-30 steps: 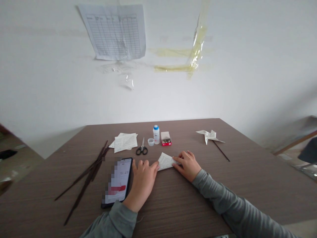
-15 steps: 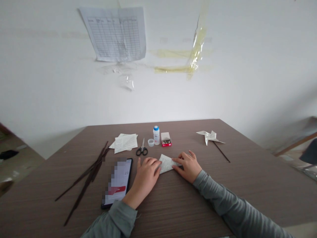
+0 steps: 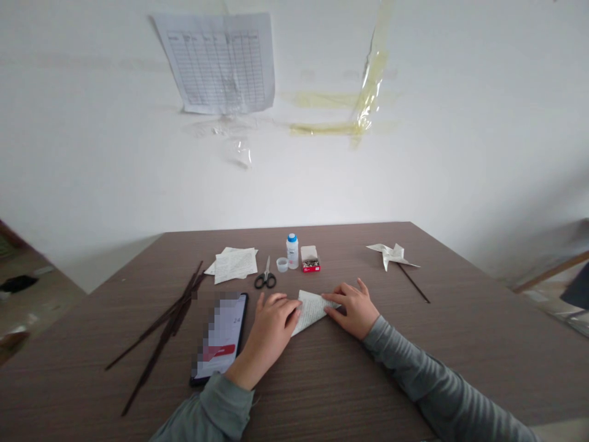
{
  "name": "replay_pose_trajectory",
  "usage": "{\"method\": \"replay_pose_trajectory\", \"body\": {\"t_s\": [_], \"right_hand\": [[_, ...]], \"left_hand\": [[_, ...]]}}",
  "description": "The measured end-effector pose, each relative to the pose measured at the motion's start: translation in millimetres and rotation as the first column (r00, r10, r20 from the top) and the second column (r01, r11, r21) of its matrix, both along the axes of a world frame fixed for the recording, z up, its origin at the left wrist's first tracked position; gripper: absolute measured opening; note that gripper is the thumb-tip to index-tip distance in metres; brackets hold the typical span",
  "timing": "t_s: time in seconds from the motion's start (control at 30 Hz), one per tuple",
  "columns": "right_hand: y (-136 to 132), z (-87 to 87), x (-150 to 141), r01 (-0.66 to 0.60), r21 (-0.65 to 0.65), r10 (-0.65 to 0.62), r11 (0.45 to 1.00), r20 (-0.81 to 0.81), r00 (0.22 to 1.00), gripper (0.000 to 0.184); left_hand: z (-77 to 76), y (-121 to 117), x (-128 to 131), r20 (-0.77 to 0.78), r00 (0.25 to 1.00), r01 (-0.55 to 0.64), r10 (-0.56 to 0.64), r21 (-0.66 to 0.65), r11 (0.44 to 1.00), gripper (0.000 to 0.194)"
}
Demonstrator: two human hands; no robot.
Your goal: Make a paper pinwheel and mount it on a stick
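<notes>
A printed sheet of paper (image 3: 311,309), folded into a triangle, lies on the table between my hands. My left hand (image 3: 273,325) closes on its left edge, with thumb and fingers hiding that corner. On the opposite side, my right hand (image 3: 355,310) pinches the right corner between thumb and forefinger, its outer fingers raised. Just beyond the paper are black-handled scissors (image 3: 265,279), a small clear cup (image 3: 282,264), a white bottle with a blue cap (image 3: 292,253) and an open red-and-white box (image 3: 310,263) of small metal pieces.
Several dark sticks (image 3: 161,334) lie crossed at the left, near a phone (image 3: 221,341) beside my left forearm. Loose printed sheets (image 3: 235,265) are stacked farther back. A paper pinwheel (image 3: 391,255) on a stick rests at the right rear. A wall (image 3: 285,190) stands behind the table.
The paper has turned slightly, and its lower left edge now reaches nearer to me. Both hands keep hold of it and have barely shifted.
</notes>
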State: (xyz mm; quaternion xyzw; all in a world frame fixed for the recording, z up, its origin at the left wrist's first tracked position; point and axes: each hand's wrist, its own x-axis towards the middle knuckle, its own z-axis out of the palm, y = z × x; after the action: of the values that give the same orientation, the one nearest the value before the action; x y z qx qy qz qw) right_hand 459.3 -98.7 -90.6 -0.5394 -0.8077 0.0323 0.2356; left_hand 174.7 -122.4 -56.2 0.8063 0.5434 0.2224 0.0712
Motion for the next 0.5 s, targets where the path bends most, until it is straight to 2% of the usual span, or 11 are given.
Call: {"method": "replay_pose_trajectory", "body": {"t_s": [0.3,0.5], "right_hand": [[3,-7.0,1,0.001,0.065,-0.001,0.998,0.002,1.000,0.039],[3,-7.5,-1,0.028,0.066,-0.029,0.997,0.008,1.000,0.042]], "left_hand": [[-11.7,4,-1,-0.086,0.996,0.027,-0.033,-0.076,0.997,0.049],[-14.6,4,-2,-0.110,0.993,0.034,-0.039,-0.046,0.998,0.050]]}}
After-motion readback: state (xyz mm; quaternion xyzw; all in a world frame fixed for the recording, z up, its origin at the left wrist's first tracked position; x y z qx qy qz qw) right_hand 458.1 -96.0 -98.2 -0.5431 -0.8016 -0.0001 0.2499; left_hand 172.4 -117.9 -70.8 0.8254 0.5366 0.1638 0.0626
